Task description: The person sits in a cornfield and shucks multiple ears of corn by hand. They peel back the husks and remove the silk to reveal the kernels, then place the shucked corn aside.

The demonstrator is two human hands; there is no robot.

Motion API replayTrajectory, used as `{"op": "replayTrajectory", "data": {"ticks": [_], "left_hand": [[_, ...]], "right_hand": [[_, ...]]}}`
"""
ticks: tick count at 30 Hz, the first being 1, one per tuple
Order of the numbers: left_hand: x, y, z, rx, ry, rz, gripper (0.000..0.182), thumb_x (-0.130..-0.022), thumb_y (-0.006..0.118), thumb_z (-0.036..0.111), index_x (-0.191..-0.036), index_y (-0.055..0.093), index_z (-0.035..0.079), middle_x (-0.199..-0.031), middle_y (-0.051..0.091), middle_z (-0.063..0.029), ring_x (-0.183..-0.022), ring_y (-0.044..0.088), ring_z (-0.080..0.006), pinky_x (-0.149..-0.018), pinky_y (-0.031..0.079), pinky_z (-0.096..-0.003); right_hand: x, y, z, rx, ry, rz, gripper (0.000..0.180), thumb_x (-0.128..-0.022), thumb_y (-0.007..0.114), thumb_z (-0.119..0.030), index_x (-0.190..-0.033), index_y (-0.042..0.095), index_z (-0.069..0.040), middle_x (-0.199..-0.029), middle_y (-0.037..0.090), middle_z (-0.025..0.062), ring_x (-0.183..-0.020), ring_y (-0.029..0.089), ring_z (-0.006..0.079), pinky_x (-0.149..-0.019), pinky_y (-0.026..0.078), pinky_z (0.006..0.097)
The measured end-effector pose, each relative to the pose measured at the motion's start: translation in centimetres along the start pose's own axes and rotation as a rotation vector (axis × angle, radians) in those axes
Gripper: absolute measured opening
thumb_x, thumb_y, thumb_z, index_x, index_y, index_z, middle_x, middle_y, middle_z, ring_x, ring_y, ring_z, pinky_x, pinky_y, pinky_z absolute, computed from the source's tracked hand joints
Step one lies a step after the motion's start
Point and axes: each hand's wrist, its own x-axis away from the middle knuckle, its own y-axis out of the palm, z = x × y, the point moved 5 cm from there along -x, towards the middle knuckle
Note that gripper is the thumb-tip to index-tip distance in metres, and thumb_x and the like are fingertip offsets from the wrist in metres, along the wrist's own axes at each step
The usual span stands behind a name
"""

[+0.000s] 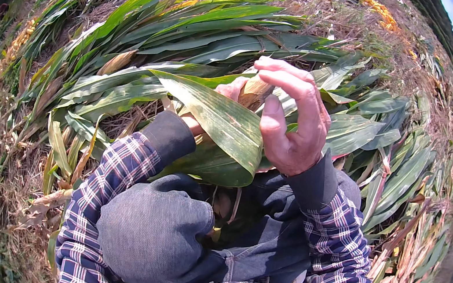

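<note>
An ear of corn in a dry tan husk (255, 92) points up and away in front of my knees. My left hand (231, 88) is closed around it, mostly hidden behind a broad green corn leaf (221, 118) that folds across the wrist. By the tip of the ear, my right hand (301, 113) is curved, with a gap between thumb and fingers. Its fingertips overlap the tip in the view; whether they touch it cannot be seen. Another husked ear (117, 63) lies among the stalks to the left.
Cut green corn stalks and leaves (207, 37) lie in a thick layer ahead. Yellow bare cobs are piled at far right (379, 13) and far left (19, 40). Dry stalks (400, 273) lie at my right. My bent knee (155, 236) is close below the hands.
</note>
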Motion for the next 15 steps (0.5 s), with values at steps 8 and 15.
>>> {"op": "replayTrajectory", "data": {"ticks": [8, 15], "left_hand": [[0.3, -1.3, 5.2, -0.486, -0.141, 0.139, 0.068, -0.069, 0.078, 0.033, -0.126, 0.054, 0.003, -0.105, 0.069, -0.0228, -0.096, 0.068, -0.0335, -0.087, 0.050, -0.0400], [1.8, 1.1, 7.2, -0.586, -0.090, 0.097, 0.073, -0.070, 0.079, 0.029, -0.131, 0.052, -0.001, -0.109, 0.068, -0.0224, -0.101, 0.067, -0.0314, -0.089, 0.051, -0.0395]], "right_hand": [[16.0, -0.8, 10.6, 0.303, 0.421, -1.011, 0.014, -0.084, 0.058, -0.018, -0.092, 0.066, -0.010, -0.081, 0.066, 0.0156, -0.072, 0.067, 0.0348, -0.063, 0.052, 0.0477], [10.7, 1.3, 11.5, 0.221, 0.749, -0.587, 0.028, -0.091, 0.056, -0.016, -0.115, 0.061, -0.004, -0.087, 0.071, 0.0149, -0.076, 0.070, 0.0283, -0.068, 0.055, 0.0408]]}}
